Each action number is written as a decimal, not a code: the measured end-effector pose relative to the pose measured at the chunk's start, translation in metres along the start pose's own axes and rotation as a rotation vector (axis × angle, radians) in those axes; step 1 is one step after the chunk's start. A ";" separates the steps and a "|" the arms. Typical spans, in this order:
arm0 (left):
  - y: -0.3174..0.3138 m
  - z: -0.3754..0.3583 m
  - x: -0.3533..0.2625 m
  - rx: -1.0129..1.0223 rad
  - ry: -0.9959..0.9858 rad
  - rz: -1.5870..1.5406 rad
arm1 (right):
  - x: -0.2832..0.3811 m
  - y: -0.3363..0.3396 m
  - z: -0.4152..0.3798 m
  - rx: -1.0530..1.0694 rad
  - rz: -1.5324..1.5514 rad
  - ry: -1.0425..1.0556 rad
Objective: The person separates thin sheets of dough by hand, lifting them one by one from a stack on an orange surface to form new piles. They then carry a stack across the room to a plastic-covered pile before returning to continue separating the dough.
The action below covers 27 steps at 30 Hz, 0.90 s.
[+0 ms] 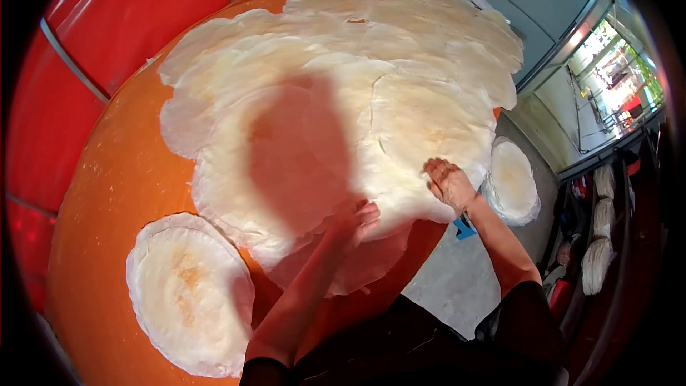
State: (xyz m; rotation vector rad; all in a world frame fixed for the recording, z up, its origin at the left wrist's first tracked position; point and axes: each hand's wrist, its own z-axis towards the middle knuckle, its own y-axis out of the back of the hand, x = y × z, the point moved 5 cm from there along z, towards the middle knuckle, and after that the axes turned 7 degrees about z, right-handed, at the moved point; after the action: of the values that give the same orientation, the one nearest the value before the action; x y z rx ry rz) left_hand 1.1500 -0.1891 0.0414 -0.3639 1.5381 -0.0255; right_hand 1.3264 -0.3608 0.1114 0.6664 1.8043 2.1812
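Thin, pale round flatbread sheets (421, 111) lie overlapped in a broad spread in front of me. My left hand (363, 220) is at the near edge of the spread, its fingers stretched to the right against the top sheet. To its right, my right hand (451, 184) has its fingers curled down onto the same sheet. Below my right wrist, the sheet's edge bulges in a soft fold. A thinner, see-through sheet (371, 261) hangs toward me under my left hand. My fingertips are partly hidden.
An orange round table (107, 207) carries the sheets. A stack of flatbreads (189, 293) lies at the near left. Another stack in clear plastic (513, 182) stands at the right. Wrapped packs (597, 264) sit on a shelf at the far right. Red panels (143, 21) stand behind.
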 end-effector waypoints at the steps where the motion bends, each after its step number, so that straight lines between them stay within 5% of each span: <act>1: -0.006 0.010 0.006 -0.042 0.045 -0.057 | 0.002 0.020 0.008 0.006 0.153 -0.174; 2: -0.012 0.020 0.012 -0.086 0.087 -0.115 | -0.005 0.030 0.015 0.010 0.308 -0.346; 4: -0.026 0.022 0.008 -0.282 0.555 -0.584 | -0.008 0.042 0.020 -0.168 0.083 -0.171; 7: -0.032 0.028 -0.016 -0.197 0.658 -0.423 | 0.035 0.043 0.006 -0.224 -0.083 0.082; 9: -0.028 0.032 -0.007 -0.092 0.637 -0.266 | 0.049 0.000 -0.018 -0.132 0.368 0.130; 10: -0.024 0.033 -0.005 -0.046 0.622 -0.191 | 0.071 -0.012 -0.029 -0.062 -0.057 0.175; 13: -0.035 0.041 -0.026 0.112 0.517 -0.155 | 0.079 -0.023 -0.024 -0.090 0.049 0.067; 17: 0.035 0.068 0.013 -0.374 0.081 0.512 | 0.030 -0.013 -0.004 -0.047 0.373 -0.038; 18: 0.063 0.071 0.010 -0.611 -0.031 0.690 | 0.014 0.018 0.010 -0.086 0.638 -0.389; 22: 0.091 0.073 -0.025 -0.885 0.354 -0.032 | 0.050 0.163 0.064 -0.262 0.104 -0.230; 24: 0.086 0.081 -0.043 -0.613 0.490 -0.053 | 0.079 0.161 0.078 -0.378 0.004 0.010; 27: 0.083 0.096 -0.042 -0.422 0.505 0.016 | 0.113 0.079 0.106 -0.181 -0.144 0.084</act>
State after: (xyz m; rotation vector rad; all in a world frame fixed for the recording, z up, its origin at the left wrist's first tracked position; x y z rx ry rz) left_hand 1.2240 -0.0795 0.0603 -0.7194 2.0491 0.2401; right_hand 1.2876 -0.2345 0.2250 0.3988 1.6126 2.2688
